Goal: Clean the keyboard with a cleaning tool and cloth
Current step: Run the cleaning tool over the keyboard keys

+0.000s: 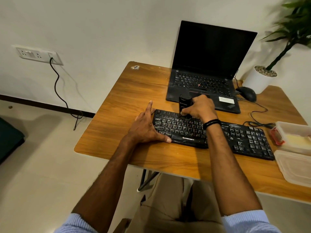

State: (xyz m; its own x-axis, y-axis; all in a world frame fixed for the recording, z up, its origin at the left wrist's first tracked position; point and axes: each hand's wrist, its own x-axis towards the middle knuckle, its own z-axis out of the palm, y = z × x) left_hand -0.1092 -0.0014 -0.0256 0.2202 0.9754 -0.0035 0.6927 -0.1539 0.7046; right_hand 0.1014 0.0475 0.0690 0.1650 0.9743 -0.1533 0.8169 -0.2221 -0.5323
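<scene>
A black keyboard (235, 137) with dusty, whitish keys lies across the wooden table (134, 91). My right hand (200, 108) grips a black cylindrical cleaning tool (184, 102), held upright with its lower end on the keyboard's upper-left key rows. My left hand (146, 126) rests at the keyboard's left end, fingers straight along its side edge and thumb along the front edge. No cloth is plainly visible; a pale yellow thing lies in the open container on the right.
An open black laptop (210, 64) stands behind the keyboard, a black mouse (247, 93) with its cable beside it. A potted plant (262, 76) sits at the back right. Two clear plastic containers (294, 148) occupy the table's right edge. A wall socket (38, 54) has a dangling cable.
</scene>
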